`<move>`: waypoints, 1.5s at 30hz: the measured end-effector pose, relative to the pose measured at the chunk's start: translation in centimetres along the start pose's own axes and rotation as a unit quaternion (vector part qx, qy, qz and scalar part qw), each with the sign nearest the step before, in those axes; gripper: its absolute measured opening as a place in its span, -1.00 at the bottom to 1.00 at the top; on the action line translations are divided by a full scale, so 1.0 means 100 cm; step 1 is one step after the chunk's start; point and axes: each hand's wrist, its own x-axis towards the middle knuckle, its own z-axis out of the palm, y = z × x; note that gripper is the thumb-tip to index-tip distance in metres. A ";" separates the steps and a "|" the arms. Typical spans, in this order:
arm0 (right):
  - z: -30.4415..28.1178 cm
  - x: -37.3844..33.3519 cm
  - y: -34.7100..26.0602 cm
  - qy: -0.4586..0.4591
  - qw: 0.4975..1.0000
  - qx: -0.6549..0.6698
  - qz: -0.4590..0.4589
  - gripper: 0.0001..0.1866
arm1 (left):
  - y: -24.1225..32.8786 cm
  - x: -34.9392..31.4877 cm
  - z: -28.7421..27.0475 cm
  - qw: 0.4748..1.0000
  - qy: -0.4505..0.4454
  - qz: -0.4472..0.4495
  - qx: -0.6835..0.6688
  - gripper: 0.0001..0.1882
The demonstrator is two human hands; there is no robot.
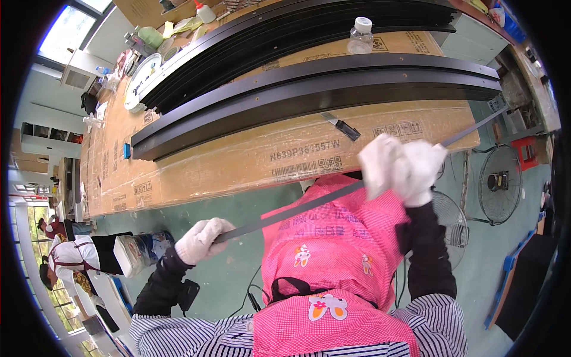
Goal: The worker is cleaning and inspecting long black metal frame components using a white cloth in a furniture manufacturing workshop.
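A long, thin dark grey strip [297, 208] slants across in front of my pink apron, rising to the right beyond the table corner. My left hand [204, 240], in a white glove, is closed round its lower left end. Farther along it, my right hand [416, 172], also white-gloved, is wrapped round the strip and slightly smeared by motion. White material bulges at its left side; whether that is a cloth or part of the glove I cannot tell. Just beyond, a black-handled knife [345, 128] lies on the cardboard-covered table [220, 169].
Black metal profiles [321, 89] lie lengthwise on the table, with more stacked behind. A clear bottle with a white cap [360, 37] stands between them. At left is a round white lid [143, 80]. Floor fans [499, 181] stand at right. Another person [77, 254] is at far left.
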 end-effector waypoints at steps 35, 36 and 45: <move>-0.022 -0.066 0.087 0.119 0.953 0.028 0.276 -0.68 | 0.111 0.032 0.050 0.984 0.093 0.063 0.136 -0.63; -0.024 -0.057 0.084 0.071 0.962 0.031 0.260 -0.73 | 0.119 0.029 0.049 0.982 0.114 0.043 0.143 -0.61; -0.007 0.003 0.021 0.000 0.995 -0.104 0.004 -0.81 | 0.119 0.041 0.050 0.869 0.307 0.172 0.349 -0.52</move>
